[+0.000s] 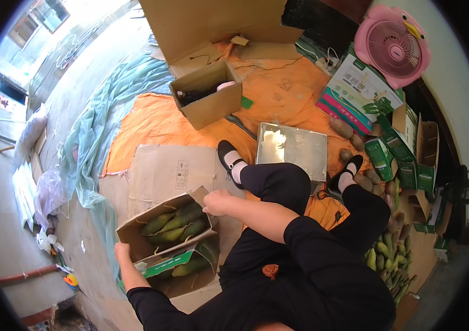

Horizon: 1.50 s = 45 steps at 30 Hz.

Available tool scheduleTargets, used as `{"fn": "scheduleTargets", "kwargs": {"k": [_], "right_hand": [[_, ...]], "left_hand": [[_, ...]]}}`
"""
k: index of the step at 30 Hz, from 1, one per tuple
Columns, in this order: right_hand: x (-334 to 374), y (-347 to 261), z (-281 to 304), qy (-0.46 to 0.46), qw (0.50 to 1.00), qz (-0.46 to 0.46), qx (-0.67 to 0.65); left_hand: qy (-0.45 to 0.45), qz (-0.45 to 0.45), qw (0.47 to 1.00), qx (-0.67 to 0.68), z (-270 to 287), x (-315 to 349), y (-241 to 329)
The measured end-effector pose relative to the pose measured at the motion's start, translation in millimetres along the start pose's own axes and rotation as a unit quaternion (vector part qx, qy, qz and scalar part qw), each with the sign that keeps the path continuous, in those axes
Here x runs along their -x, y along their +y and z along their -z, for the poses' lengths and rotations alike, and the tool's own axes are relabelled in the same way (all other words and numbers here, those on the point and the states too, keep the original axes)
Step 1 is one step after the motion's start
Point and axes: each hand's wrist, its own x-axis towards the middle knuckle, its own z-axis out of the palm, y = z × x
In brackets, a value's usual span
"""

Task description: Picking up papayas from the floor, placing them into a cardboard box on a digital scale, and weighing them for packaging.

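A cardboard box (135, 248) holding long green pear-shaped fruits (168, 223) sits at my lower left. My left hand (122, 252) is closed on its left edge. At the box's upper right corner, my right hand (217, 203) is closed on the cardboard, its fingertips partly hidden. Right against it on the near side is another open box (211, 276) with a green printed strip and more of the green fruits (189, 267) inside.
A flattened cardboard sheet (160, 171) lies beyond the boxes, on orange sheeting (278, 88). Between my feet is a metal tin (295, 146). Farther off stands an open carton (207, 105). Green fruits (389, 254) and brown tubers (342, 128) lie right, near a pink fan (393, 49).
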Motion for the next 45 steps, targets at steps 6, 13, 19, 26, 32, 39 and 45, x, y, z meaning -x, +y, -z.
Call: {"fn": "scheduleTargets", "kwargs": {"k": [6, 13, 19, 26, 32, 39, 45], "right_hand": [[3, 47, 1, 0.069, 0.997, -0.025, -0.029], [-2, 33, 8, 0.128, 0.990, -0.001, -0.050], [1, 58, 45, 0.267, 0.931, 0.095, -0.231], [76, 103, 139, 0.416, 0.859, 0.189, -0.231], [194, 252, 140, 0.480, 0.843, 0.004, -0.244], [351, 411, 66, 0.501, 0.802, -0.284, -0.160], [469, 469, 3, 0.588, 0.635, -0.380, -0.327]], "left_hand": [[-0.018, 0.007, 0.999, -0.029, 11, 27, 68], [-0.011, 0.022, 0.996, 0.087, -2, 2, 22], [0.085, 0.021, 0.996, 0.031, 49, 75, 115], [0.213, -0.210, 0.951, 0.072, 83, 50, 146], [0.153, -0.505, 0.819, 0.224, 131, 145, 295], [0.079, -0.728, 0.666, 0.144, 155, 356, 443], [0.051, -0.815, 0.577, 0.030, 125, 480, 503]]}}
